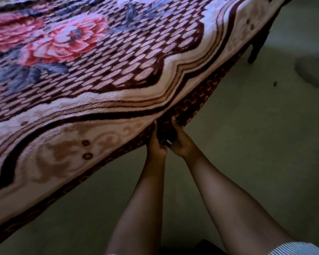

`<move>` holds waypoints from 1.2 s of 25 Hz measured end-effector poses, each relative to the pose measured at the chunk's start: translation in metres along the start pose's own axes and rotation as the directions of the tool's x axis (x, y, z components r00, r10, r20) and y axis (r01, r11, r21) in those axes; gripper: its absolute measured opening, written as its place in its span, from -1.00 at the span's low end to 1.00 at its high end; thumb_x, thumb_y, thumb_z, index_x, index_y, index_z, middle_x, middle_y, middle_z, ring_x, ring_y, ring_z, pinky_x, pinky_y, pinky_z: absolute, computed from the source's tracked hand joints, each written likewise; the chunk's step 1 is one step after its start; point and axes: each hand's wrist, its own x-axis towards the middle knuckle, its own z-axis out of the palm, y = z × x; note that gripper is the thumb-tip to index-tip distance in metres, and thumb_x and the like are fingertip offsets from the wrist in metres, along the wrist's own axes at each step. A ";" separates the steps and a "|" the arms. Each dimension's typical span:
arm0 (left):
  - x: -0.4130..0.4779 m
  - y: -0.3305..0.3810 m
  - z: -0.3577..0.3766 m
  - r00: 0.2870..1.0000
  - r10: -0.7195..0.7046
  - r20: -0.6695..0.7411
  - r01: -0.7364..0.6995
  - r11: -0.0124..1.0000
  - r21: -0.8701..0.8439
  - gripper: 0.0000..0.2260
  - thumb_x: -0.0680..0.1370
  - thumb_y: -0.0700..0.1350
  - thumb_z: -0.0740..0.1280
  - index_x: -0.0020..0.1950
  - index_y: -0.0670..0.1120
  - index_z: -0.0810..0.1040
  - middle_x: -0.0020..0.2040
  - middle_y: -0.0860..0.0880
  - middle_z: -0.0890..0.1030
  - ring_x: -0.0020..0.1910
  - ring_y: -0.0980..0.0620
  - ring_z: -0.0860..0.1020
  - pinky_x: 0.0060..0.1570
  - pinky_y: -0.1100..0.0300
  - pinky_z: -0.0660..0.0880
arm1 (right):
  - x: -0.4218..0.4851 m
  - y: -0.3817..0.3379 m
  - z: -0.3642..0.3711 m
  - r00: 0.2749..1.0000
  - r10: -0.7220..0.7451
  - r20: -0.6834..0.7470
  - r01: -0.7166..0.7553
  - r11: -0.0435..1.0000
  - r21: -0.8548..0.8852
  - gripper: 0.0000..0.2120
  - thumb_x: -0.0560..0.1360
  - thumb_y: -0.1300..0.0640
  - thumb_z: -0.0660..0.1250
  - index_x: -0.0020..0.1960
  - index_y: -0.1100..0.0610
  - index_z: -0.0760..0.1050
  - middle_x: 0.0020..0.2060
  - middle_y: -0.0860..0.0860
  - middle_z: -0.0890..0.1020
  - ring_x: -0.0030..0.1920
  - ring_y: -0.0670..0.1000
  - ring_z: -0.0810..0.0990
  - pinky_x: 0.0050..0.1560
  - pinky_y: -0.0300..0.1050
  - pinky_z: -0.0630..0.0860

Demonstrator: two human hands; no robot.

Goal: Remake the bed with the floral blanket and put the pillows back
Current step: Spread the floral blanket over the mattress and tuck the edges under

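Plush floral blanket [103, 74] lies spread over the bed, its maroon border hanging at the near side. Both hands meet at that edge: the left hand [156, 142] and the right hand [180, 141] each grip the border, fingers curled into the fabric above the pale floor [247, 144].

item: thick plush floral blanket [103, 74], 1 pc. centre: pink-red roses w/ grey-blue leaves on maroon/pink checker ground. border: wavy cream band w/ tan scrollwork & maroon stripes, then dark maroon key-pattern hem. state: spread over bed top, pattern side up, hem hanging over near side. hem bunched approx mid-edge, gripped there by left hand [157, 145] & right hand [180, 142], close together. bed: only dark wooden leg [255, 50] shows, far-right corner; rest hidden under blanket.
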 end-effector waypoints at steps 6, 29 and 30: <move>0.001 -0.007 -0.003 0.991 -0.102 -0.085 0.106 0.994 0.040 -0.46 0.50 0.13 0.30 0.40 -0.09 0.35 0.31 -0.09 0.47 0.18 -0.02 0.46 0.20 0.06 0.37 | 0.008 -0.001 -0.015 0.996 -0.057 0.074 0.041 0.979 0.199 -0.63 0.56 0.09 0.24 0.32 0.22 0.41 0.15 0.10 0.58 0.15 0.07 0.55 0.22 -0.04 0.47; -0.059 0.058 0.001 0.987 -0.162 0.003 0.160 0.970 -0.185 -0.77 0.57 -0.21 0.06 0.01 -0.19 0.50 0.06 -0.13 0.58 0.03 -0.10 0.55 0.15 -0.01 0.44 | -0.016 -0.009 -0.011 0.999 0.008 -0.049 0.006 0.961 0.277 -0.88 0.56 0.12 0.22 0.06 0.11 0.49 -0.07 0.02 0.58 -0.07 -0.01 0.54 0.03 -0.08 0.46; -0.066 0.063 0.000 0.985 -0.169 -0.025 0.164 0.975 -0.148 -0.76 0.57 -0.22 0.05 -0.01 -0.21 0.51 0.04 -0.14 0.59 0.01 -0.10 0.56 0.18 0.02 0.44 | -0.021 -0.014 -0.014 0.999 0.028 -0.044 -0.017 0.974 0.225 -0.94 0.55 0.17 0.25 -0.02 0.10 0.49 -0.11 0.02 0.58 -0.11 -0.03 0.53 -0.02 -0.11 0.47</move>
